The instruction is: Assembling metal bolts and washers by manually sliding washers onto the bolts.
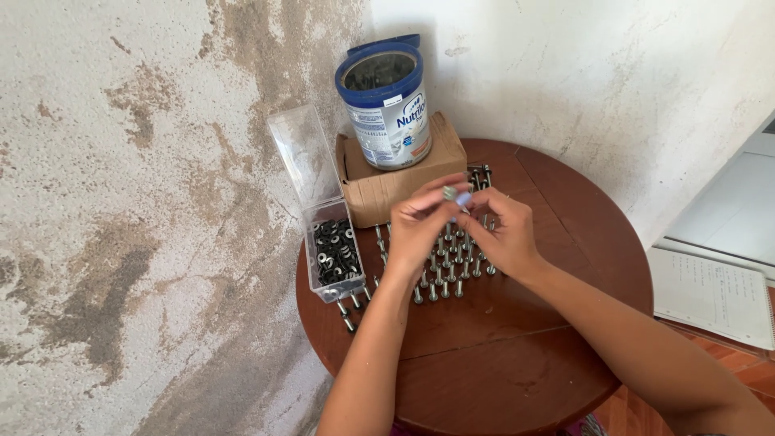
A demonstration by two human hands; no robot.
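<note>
Hands, left and right, together pinch a bolt above standing bolts; bare table lies nearer.

On the table, the tin stands on a carton at the back; the washer box lies left of the upright bolts.

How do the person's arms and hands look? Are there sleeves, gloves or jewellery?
Both forearms are bare, with no sleeves in view. The left hand and the right hand wear no gloves; no rings, watch or bracelets show. A fingertip of the right hand seems to carry pale bluish nail polish.
</note>
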